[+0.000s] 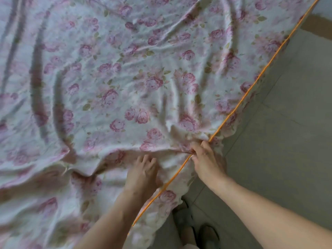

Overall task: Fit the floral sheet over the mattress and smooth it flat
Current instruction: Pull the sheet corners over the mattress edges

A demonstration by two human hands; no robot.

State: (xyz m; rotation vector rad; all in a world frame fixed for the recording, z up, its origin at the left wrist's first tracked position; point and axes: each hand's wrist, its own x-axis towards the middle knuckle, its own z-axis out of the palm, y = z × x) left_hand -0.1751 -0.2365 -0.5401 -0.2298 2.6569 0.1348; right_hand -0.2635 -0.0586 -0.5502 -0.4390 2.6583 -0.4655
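At the near right edge of the bed, right hand (204, 157) pinched shut on the orange piping (251, 87), left hand (143, 169) clutching the rumpled pink-rose floral cotton sheet (111, 72) just beside, seemingly tugging the loose hem square before smoothing.

Left hand (143, 169) fingers curled, gripping; right hand (204, 157) pinching, arm outstretched
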